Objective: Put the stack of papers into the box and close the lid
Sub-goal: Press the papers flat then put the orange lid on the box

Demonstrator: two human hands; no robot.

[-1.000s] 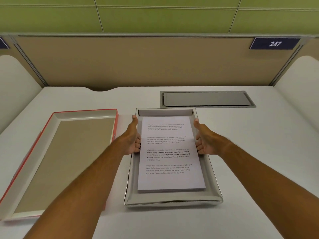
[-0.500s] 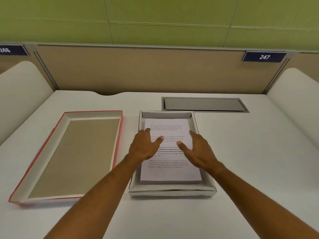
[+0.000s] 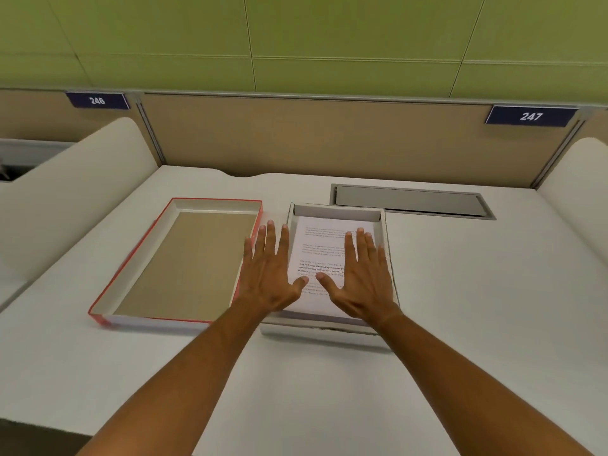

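Papers are seated in the box; the lid is not yet fetched.

The white printed stack of papers (image 3: pixel 324 255) is seen lying flat inside the shallow white cardboard box (image 3: pixel 387 245), under both palms. The left hand (image 3: pixel 271 274) and right hand (image 3: pixel 363 278) are spread flat, fingers splayed, nothing gripped; whether the sheets are actually pressed cannot be told. The left hand overhangs the box's left wall. The red-edged cardboard lid (image 3: pixel 184 261) lies open side up on the white counter (image 3: pixel 477 307), just left of the left hand. For a clean closure, the lid should probably be gripped by both long edges, turned over, squared above the box walls and lowered evenly, so no corner snags.
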